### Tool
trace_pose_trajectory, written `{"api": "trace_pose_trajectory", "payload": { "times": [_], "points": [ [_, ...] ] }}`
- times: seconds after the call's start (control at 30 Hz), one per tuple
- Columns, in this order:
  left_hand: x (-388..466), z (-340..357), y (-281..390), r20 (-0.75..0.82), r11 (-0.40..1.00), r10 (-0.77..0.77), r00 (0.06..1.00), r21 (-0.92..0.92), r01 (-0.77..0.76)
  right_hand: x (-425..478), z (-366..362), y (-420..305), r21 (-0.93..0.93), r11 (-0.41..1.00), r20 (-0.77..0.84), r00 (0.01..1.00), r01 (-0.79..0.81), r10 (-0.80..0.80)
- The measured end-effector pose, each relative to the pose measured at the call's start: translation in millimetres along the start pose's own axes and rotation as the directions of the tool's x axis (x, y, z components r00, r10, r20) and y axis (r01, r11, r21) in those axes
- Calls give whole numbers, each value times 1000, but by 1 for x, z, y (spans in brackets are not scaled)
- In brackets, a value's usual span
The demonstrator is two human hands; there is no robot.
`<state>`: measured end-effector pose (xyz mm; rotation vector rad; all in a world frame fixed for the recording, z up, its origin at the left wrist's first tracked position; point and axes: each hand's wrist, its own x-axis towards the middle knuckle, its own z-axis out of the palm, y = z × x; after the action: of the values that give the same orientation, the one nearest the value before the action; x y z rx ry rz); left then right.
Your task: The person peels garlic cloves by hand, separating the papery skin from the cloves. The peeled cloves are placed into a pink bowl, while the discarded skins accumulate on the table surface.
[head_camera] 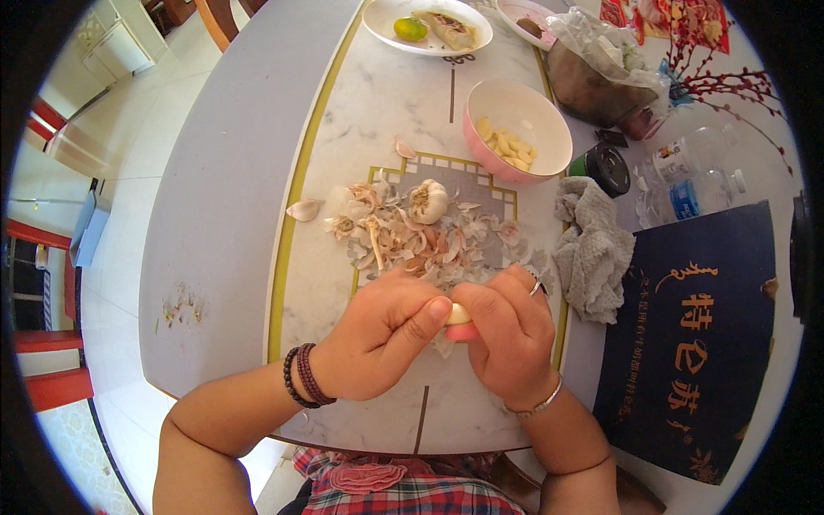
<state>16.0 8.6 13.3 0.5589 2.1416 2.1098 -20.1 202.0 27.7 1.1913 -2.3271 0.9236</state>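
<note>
A pale, peeled-looking garlic clove [459,315] is pinched between my two hands, low over the table. My left hand [389,335] presses on it with the thumb, while the bent fingers of my right hand [512,331] hold its other side. Just beyond my hands lies a heap of papery garlic skins [444,248] with a dry stalk among them. A garlic bulb [429,201] rests on that heap. Unpeeled cloves lie apart from it, one garlic clove [305,210] at the left and another clove [405,149] farther back. Peeled cloves [508,147] sit inside a pink-and-white bowl [547,129].
At the back stands a white plate [380,29] with a green citrus fruit [410,29] and a browned dumpling-like food [450,32]. Along the right are a grey cloth [592,251], a black-lidded jar [602,170], plastic bottles [692,193] and a dark blue printed box [685,347].
</note>
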Motion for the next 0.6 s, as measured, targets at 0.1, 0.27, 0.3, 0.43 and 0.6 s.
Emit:
{"api": "trace_pose_trajectory", "payload": {
  "times": [0.1, 0.27, 0.3, 0.43, 0.6],
  "points": [
    [1, -1, -3, -10, 1000, -12, 1000, 28, 12, 0, 2, 0, -7, 1000, -3, 1000, -5, 5],
    [1, 0, -5, -48, 992, -114, 992, -53, 112, 2, 4, 2, -15, 1000, -26, 1000, 4, -4],
    [2, 0, -5, -58, 993, -113, 992, -44, 110, 2, 5, 3, -18, 1000, -32, 999, 8, -9],
    [5, -3, -12, -86, 992, -109, 990, -71, 103, 0, 0, 3, -74, 995, -47, 997, 63, -66],
    [6, -3, -8, -106, 994, -16, 994, 107, 28, -1, -3, -5, -12, 998, -147, 987, 69, -70]
  ]
}}
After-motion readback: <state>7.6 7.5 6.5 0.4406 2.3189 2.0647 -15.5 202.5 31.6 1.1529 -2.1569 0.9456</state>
